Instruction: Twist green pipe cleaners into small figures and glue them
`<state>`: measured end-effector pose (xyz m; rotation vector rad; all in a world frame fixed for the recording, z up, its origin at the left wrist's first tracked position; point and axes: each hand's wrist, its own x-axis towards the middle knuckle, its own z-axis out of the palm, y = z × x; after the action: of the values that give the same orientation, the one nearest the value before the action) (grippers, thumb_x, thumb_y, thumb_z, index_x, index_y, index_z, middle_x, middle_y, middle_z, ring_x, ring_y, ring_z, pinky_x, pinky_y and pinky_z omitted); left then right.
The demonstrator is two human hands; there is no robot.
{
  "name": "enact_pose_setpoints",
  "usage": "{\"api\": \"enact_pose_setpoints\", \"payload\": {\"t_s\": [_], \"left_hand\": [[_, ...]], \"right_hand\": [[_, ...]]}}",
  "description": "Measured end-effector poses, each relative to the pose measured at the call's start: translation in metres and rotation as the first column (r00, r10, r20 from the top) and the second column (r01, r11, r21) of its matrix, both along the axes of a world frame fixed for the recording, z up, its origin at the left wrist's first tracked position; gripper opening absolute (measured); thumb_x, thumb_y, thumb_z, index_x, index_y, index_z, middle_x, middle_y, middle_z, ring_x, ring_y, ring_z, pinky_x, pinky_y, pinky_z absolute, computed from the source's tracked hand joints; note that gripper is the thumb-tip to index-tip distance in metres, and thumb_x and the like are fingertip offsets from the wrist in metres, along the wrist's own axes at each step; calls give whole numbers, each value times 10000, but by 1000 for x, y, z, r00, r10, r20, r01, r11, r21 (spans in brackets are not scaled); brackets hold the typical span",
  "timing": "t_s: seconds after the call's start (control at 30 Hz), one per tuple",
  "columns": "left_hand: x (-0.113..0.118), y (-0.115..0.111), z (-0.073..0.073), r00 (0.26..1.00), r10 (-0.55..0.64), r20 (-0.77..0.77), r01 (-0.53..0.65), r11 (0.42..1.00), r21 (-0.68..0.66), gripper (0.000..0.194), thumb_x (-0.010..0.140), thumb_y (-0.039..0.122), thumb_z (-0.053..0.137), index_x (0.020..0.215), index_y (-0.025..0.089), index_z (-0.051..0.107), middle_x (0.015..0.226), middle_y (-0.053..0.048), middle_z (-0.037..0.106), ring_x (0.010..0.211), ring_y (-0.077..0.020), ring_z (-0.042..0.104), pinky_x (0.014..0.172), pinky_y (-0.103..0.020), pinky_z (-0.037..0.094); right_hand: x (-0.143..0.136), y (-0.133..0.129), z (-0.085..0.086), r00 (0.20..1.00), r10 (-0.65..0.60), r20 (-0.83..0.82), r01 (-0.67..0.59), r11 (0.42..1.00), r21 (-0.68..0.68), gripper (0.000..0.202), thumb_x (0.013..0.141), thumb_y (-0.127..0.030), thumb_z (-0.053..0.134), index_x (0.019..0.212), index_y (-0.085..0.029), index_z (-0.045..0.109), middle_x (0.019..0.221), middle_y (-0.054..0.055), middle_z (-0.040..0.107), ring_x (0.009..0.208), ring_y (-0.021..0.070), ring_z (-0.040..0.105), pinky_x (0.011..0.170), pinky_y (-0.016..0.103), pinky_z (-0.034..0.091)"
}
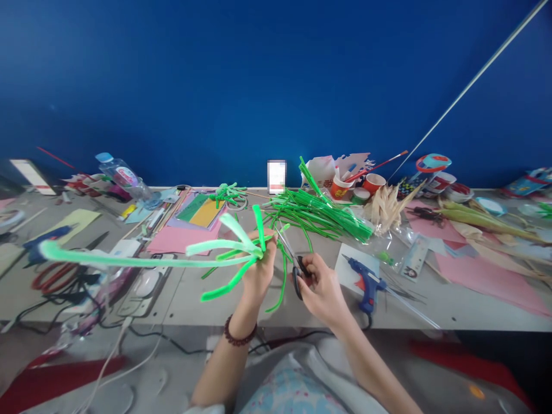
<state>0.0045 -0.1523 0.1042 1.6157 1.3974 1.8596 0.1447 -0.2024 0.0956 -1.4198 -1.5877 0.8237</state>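
My left hand (259, 270) is closed round a bunch of green pipe cleaners (235, 248). Their ends fan out to the left, one of them long and reaching far left, and more green ends show on the right of the hand. In my right hand (323, 287) is a pair of scissors (297, 264) with black handles, fingers in the loops. The blades point up and left, close to the pipe cleaners beside my left hand. Whether the blades touch a stem I cannot tell.
Behind my hands lies a heap of green pipe cleaners (319, 215). A blue glue gun (366, 282) rests on white paper at the right. Red paper cups (340, 188) and a phone (276, 177) stand at the back. Left are coloured sheets (181, 238), a bottle (123, 175) and a power strip (144, 287).
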Motion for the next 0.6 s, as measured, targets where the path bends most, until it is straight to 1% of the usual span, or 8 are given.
{"api": "enact_pose_setpoints", "payload": {"t_s": [0.07, 0.17, 0.3, 0.43, 0.5, 0.6], "left_hand": [[1, 1, 0, 997, -41, 67, 44, 998, -50, 149, 785, 319, 635, 798, 174, 607, 780, -49, 663, 643, -163, 634, 592, -289, 519], [0, 0, 1, 986, -91, 138, 102, 992, -76, 157, 793, 315, 626, 812, 162, 597, 798, -51, 660, 633, -146, 629, 573, -267, 517], [-1, -4, 4, 983, -144, 110, 152, 986, -69, 147, 800, 307, 610, 814, 162, 588, 857, -69, 666, 661, -150, 635, 577, -265, 514], [1, -6, 7, 977, -183, 111, 190, 980, -53, 128, 799, 295, 604, 807, 171, 573, 863, -68, 669, 650, -153, 633, 552, -267, 506], [3, -7, 7, 970, -200, 142, 211, 975, -70, 126, 795, 290, 609, 803, 173, 562, 864, -67, 665, 635, -145, 623, 539, -260, 498], [7, -8, 8, 948, -211, 236, 237, 968, -87, 152, 782, 299, 627, 781, 173, 541, 852, -62, 655, 597, -123, 595, 526, -244, 482]], "right_hand": [[0, 0, 2, 1000, -2, -8, 2, 1000, 0, 206, 752, -302, 583, 791, -220, 398, 566, -75, 373, 512, 96, 362, 483, 204, 288], [1, 0, 4, 1000, -14, -14, 13, 1000, -10, 222, 751, -327, 588, 773, -220, 394, 565, -77, 362, 512, 94, 360, 485, 203, 291], [0, 0, 5, 1000, -11, -25, 11, 1000, -21, 227, 754, -346, 586, 771, -220, 397, 563, -78, 341, 501, 92, 351, 483, 205, 296], [-1, 0, 4, 998, -6, -55, 5, 1000, -28, 230, 763, -349, 586, 775, -223, 394, 560, -76, 343, 508, 97, 353, 475, 205, 291], [-2, 0, 4, 998, -7, -69, 5, 999, -34, 237, 760, -346, 592, 770, -223, 390, 552, -77, 350, 501, 96, 344, 470, 204, 285], [-3, -1, 3, 997, -1, -79, -1, 999, -32, 240, 766, -342, 593, 768, -222, 386, 547, -81, 349, 491, 91, 327, 468, 202, 277]]}}
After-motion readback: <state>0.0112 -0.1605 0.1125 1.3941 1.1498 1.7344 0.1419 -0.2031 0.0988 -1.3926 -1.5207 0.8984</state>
